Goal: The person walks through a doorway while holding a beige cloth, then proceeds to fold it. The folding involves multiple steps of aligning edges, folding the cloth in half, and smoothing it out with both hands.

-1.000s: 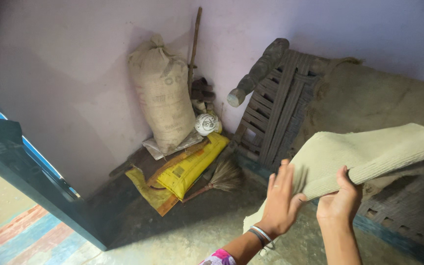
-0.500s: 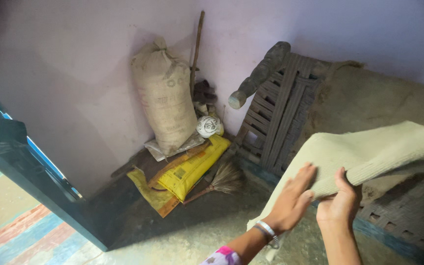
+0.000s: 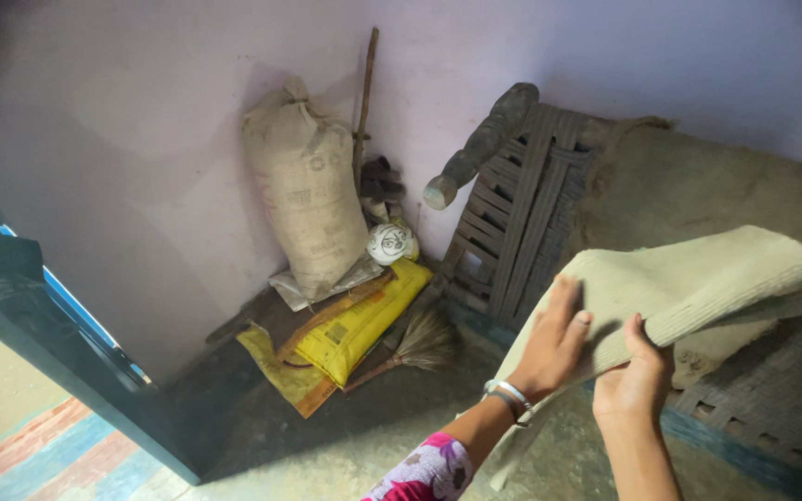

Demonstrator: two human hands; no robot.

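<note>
1. Dark door (image 3: 39,325), at 8 o'clock, standing ajar.
2. Burlap sack (image 3: 303,186), at 11 o'clock, upright against the wall; wooden stick (image 3: 364,88) just beside it.
3. Yellow bag (image 3: 359,320), flat on the floor; grass broom (image 3: 415,341) touching its lower edge.
4. Woven cot (image 3: 522,204), at 1 o'clock, tilted against the wall.
5. Left hand (image 3: 549,348), at 5 o'clock, fingers spread flat on the pale mat (image 3: 689,278).
6. Right hand (image 3: 633,380), clamped on the mat's folded edge; the mat is lifted above the cot.

cot (image 3: 744,408) cut off right, sack (image 3: 308,199) print blurred
</note>
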